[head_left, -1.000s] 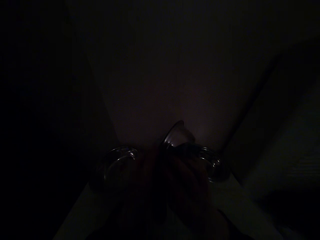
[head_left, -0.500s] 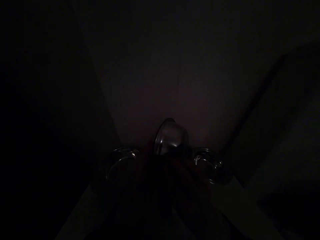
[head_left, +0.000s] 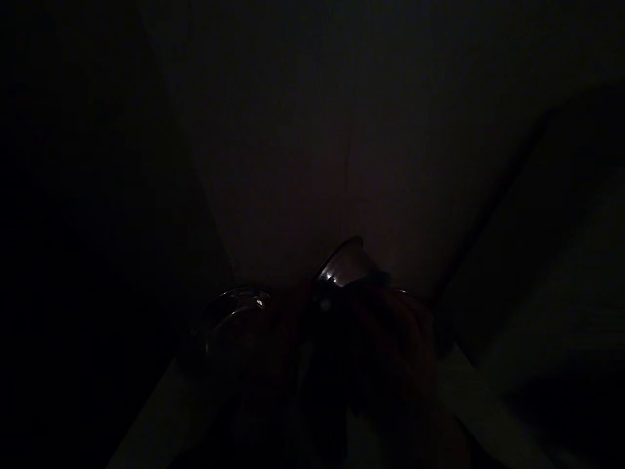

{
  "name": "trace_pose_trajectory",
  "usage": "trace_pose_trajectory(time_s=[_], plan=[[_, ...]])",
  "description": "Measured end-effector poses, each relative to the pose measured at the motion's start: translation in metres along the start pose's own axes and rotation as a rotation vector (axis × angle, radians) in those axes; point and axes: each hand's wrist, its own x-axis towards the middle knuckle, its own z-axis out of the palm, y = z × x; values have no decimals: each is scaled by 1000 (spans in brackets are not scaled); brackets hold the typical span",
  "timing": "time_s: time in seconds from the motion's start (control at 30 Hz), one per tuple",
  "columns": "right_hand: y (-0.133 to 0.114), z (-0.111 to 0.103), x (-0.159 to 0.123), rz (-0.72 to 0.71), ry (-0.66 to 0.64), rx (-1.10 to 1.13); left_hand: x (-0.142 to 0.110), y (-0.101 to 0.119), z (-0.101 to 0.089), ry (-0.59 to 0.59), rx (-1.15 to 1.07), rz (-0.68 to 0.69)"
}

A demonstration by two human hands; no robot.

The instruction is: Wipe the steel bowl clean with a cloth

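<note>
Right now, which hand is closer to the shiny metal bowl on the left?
Left. Though dim, the left hand shows by the right side of the shiny metal bowl; the right hand is farther over, by the tilted metal bowl in the middle.

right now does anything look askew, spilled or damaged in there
The dim light stands out: it hides most detail. The shiny metal vessel is tilted at the hands, probably because it is being handled. No spill or damage shows, though small ones could be hidden.

Open space above tilted metal bowl, shiny dish blocking left, wall behind
</note>
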Motion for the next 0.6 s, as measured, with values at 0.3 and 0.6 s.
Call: trace_pose_trajectory(time_s=[0.3, 0.6], plan=[[-14, 6, -12, -155, -32, 12, -2, 8, -6, -53, 58, 14], [17, -7, 10, 63, -23, 11, 1, 5, -15, -50, 92, 15]])
